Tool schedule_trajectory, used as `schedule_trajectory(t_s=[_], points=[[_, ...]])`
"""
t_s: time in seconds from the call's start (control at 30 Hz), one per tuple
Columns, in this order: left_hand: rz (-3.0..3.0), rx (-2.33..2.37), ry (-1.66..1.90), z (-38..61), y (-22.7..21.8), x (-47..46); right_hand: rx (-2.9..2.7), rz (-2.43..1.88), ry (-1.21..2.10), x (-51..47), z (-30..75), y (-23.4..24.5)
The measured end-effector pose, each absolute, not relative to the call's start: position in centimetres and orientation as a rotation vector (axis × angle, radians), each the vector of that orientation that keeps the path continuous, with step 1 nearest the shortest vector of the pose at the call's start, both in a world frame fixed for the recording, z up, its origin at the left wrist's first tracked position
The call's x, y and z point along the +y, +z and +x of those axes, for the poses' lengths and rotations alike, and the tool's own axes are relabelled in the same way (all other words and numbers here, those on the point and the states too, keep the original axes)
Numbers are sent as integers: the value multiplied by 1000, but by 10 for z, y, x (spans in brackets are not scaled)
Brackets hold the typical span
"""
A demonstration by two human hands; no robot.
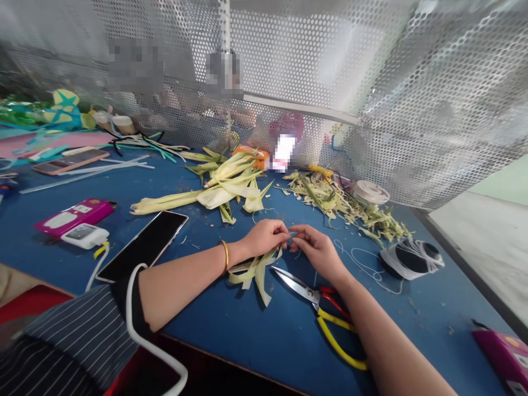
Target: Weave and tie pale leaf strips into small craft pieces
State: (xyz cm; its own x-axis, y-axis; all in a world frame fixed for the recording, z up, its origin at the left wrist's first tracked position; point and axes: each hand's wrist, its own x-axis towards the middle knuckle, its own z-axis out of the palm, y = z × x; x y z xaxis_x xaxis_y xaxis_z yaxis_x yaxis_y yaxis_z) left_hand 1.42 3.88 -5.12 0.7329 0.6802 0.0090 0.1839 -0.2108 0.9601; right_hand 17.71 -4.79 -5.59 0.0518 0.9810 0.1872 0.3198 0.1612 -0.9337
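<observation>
My left hand (266,237), a gold bangle at its wrist, is closed in a pinch. Pale corn husk strips (258,275) hang from beneath its fingers over the blue table. Close beside it, my right hand (315,250) also pinches, its fingertips almost meeting the left ones. Between them shows a bit of thin thread; the exact grip is partly hidden by the fingers. Loops of white thread (363,270) run across the table to a dark spool (410,258) at the right. Scissors (307,291) with red and yellow handles lie below the hands, partly under my right forearm.
Corn husks (231,181) are heaped ahead, with shredded husk scraps (330,198) to their right. A tape roll (371,192) sits behind the scraps. A black phone (144,245) and a magenta box (76,217) lie left. Perforated metal mesh (297,66) closes off the back.
</observation>
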Motion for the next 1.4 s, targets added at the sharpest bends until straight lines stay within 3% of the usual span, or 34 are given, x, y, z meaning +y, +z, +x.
schedule_trajectory(t_s=[0.2, 0.57, 0.97, 1.17, 1.4], points=[[1773, 755, 520, 14, -46, 38, -1390, -1221, 944, -54, 168, -41], [2074, 667, 398, 7, -35, 37, -1500, -1237, 687, -56, 165, -40], [1863, 664, 424, 9, -42, 41, -1512, -1221, 670, -56, 165, -39], [1636, 745, 478, 11, -41, 41, -1421, -1515, 260, -56, 174, -36], [1609, 744, 470, 11, -37, 40, -1669, -1735, 184, -56, 166, -43]])
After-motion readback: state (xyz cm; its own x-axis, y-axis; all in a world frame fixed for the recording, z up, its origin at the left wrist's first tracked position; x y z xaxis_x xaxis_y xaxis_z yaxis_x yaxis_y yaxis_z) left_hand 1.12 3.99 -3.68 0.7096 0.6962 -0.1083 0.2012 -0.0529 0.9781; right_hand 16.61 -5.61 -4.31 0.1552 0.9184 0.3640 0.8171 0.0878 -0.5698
